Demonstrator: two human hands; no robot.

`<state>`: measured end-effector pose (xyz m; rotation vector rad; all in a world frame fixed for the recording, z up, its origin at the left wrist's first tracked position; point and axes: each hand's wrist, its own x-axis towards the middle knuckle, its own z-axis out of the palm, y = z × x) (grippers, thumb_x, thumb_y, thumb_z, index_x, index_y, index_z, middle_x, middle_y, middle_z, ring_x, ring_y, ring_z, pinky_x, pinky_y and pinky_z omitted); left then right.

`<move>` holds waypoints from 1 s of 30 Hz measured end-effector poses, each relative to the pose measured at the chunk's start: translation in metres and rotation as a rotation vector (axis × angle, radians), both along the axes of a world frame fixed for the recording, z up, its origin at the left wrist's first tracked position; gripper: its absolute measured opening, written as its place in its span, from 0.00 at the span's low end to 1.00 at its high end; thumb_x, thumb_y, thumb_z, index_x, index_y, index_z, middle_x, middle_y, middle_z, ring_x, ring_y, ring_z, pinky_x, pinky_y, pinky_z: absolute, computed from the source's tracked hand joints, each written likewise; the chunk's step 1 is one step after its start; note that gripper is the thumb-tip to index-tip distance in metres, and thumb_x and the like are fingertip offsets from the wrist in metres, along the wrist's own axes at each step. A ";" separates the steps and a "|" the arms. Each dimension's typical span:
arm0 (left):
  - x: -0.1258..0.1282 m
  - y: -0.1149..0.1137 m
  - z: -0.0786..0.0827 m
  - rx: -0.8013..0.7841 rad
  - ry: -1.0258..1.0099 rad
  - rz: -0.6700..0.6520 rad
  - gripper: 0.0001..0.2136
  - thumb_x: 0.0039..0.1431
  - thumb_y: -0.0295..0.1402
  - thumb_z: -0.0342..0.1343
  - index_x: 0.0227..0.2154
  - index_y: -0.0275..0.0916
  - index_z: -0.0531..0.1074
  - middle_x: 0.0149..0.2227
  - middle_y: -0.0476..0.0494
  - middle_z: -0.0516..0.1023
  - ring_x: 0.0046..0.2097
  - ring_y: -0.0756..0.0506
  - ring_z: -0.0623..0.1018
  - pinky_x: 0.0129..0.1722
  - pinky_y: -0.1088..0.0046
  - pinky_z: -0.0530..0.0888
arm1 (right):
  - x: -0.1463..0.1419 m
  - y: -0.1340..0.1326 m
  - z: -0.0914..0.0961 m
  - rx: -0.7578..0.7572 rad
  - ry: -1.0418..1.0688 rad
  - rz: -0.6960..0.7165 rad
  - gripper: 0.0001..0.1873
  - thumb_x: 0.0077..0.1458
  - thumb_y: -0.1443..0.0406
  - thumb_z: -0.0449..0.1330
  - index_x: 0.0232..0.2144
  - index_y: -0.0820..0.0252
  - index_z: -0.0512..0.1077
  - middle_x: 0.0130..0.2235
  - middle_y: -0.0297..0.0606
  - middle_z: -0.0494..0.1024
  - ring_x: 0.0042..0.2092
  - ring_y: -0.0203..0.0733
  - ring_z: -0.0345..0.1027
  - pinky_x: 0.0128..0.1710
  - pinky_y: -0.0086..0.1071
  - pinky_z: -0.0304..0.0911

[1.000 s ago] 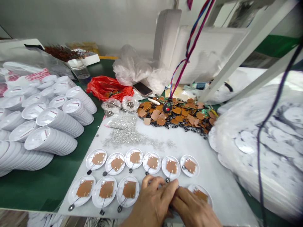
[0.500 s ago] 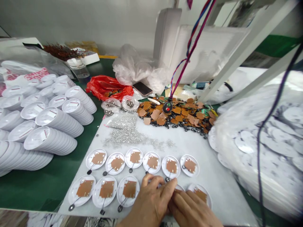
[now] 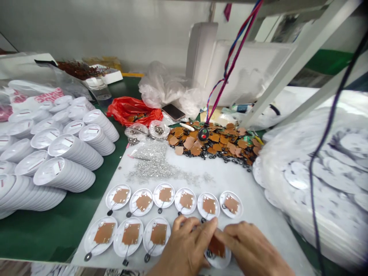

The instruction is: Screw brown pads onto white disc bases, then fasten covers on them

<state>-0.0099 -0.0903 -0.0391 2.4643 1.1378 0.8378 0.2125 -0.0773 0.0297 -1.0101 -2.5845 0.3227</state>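
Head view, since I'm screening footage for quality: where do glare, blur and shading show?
Head view: glare whitens patches of the plastic bag at right; head view: the black cable is blurred; head view: the brown circuit board beside the right hand looks shaded.

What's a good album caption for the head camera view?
Left hand and right hand at a white dish holding a brown board, beside similar dishes, a heap of loose boards behind.
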 end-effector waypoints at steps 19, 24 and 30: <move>-0.008 0.085 0.041 -0.195 0.118 -0.106 0.29 0.53 0.19 0.53 0.60 0.38 0.64 0.44 0.43 0.79 0.47 0.39 0.76 0.50 0.57 0.70 | -0.033 0.059 -0.025 0.063 0.000 0.159 0.09 0.64 0.74 0.57 0.34 0.59 0.72 0.36 0.38 0.80 0.36 0.44 0.72 0.34 0.37 0.66; -0.007 0.085 0.038 -0.127 0.129 -0.102 0.28 0.53 0.21 0.57 0.59 0.36 0.64 0.44 0.42 0.81 0.52 0.36 0.77 0.52 0.57 0.69 | -0.032 0.060 -0.026 0.037 0.119 0.070 0.09 0.63 0.75 0.53 0.36 0.59 0.70 0.35 0.38 0.78 0.36 0.41 0.74 0.36 0.34 0.71; -0.011 0.083 0.037 -0.165 0.146 -0.156 0.34 0.54 0.22 0.59 0.64 0.35 0.56 0.53 0.36 0.80 0.61 0.31 0.73 0.59 0.47 0.65 | -0.031 0.059 -0.030 0.053 0.089 -0.007 0.10 0.63 0.76 0.54 0.37 0.58 0.71 0.34 0.38 0.79 0.34 0.42 0.75 0.35 0.34 0.72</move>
